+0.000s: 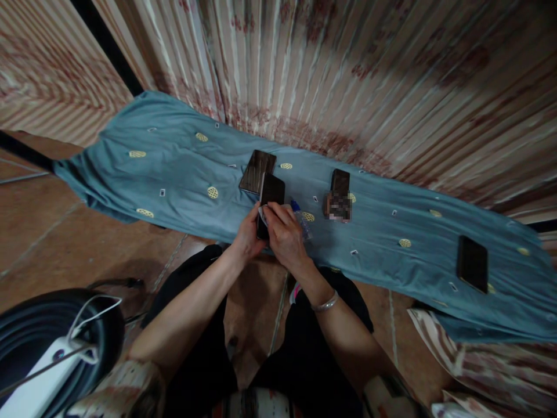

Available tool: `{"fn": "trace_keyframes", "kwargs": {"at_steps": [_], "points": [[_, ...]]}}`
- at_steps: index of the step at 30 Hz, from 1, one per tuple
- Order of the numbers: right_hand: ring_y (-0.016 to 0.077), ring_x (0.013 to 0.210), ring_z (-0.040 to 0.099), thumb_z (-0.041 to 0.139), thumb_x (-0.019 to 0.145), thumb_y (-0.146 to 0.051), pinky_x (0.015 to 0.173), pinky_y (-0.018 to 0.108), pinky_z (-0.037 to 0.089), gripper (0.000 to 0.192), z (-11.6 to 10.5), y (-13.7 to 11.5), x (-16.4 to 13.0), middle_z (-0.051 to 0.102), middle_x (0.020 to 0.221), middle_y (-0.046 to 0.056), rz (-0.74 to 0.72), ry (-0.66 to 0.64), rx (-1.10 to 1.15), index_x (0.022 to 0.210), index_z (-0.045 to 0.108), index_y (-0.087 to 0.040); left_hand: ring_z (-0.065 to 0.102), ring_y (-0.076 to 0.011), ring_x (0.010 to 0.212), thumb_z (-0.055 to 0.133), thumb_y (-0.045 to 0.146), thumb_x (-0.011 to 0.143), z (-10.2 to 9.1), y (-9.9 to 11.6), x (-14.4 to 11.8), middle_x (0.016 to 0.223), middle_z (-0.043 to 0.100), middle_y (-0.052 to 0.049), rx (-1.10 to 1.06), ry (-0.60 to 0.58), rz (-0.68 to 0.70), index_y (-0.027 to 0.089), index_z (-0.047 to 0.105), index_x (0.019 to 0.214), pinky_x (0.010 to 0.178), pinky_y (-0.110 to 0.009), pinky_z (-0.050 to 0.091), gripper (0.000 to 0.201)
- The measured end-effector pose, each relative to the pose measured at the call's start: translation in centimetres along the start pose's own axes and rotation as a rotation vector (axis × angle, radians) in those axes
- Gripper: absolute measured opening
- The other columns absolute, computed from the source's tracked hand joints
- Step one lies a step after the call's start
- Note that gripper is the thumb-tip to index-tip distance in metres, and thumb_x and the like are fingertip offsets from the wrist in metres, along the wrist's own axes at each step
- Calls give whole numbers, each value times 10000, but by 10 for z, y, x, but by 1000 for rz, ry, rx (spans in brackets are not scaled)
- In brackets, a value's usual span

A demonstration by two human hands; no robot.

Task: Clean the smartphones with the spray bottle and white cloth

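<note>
My left hand (247,235) grips the lower edge of a dark phone (270,194) held up over the blue cloth (174,168). Pressed against the phone's lower face is my right hand (285,232), with a small pale wipe or cloth piece (262,215) under its fingers. A silver bracelet sits on my right wrist. Just right of the hands a small bottle with a blue cap (300,217) lies on the cloth.
Another dark phone (256,170) lies behind the held one, a third (339,184) to the right, a fourth (472,264) far right. Patterned curtains hang behind. A dark round object with a white cable (52,342) sits at lower left on the brown floor.
</note>
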State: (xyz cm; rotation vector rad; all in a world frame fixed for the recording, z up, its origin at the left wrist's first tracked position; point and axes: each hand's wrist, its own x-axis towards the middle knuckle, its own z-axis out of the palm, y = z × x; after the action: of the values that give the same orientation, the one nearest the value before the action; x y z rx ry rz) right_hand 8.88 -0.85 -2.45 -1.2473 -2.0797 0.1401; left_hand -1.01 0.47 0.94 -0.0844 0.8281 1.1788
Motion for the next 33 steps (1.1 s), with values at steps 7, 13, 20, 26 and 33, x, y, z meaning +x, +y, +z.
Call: {"fn": "trace_keyframes", "kwargs": {"at_steps": [7,13,20,26,33], "points": [[244,1203,563,364,1006,-160,1074,412,475,408,-3,7,6,613,1357,152,21,13,-3,1311,634,-135,657,-123,655,416,234,998,-2,-10,-2,682,692,-24,42,-18,7,163,704,767,714,-211,519,376],[240,1181,581,350,1005,-168,1074,424,475,414,-2,16,14,629,1341,132,40,58,-29,1302,637,-144,702,-152,864,442,247,983,-5,-15,-1,830,745,-49,48,-50,-8,144,723,920,846,-240,528,306],[239,1218,567,329,997,-131,1096,431,465,438,2,-5,6,619,1355,142,-17,-3,-1,1340,601,-116,582,-99,531,506,254,949,-4,1,3,610,641,13,47,10,60,154,653,720,614,-204,509,289],[252,1251,550,348,996,-142,1099,448,454,441,2,-8,3,579,1410,151,7,-32,-21,1368,587,-144,606,-110,565,554,258,904,-7,6,6,628,665,11,18,18,65,160,661,734,666,-220,534,224],[231,1188,576,350,980,-86,1068,406,473,435,0,-3,4,627,1333,126,25,9,-48,1311,628,-140,583,-106,535,420,256,992,-3,4,2,606,654,-4,26,-11,40,150,670,704,636,-213,502,396]]}}
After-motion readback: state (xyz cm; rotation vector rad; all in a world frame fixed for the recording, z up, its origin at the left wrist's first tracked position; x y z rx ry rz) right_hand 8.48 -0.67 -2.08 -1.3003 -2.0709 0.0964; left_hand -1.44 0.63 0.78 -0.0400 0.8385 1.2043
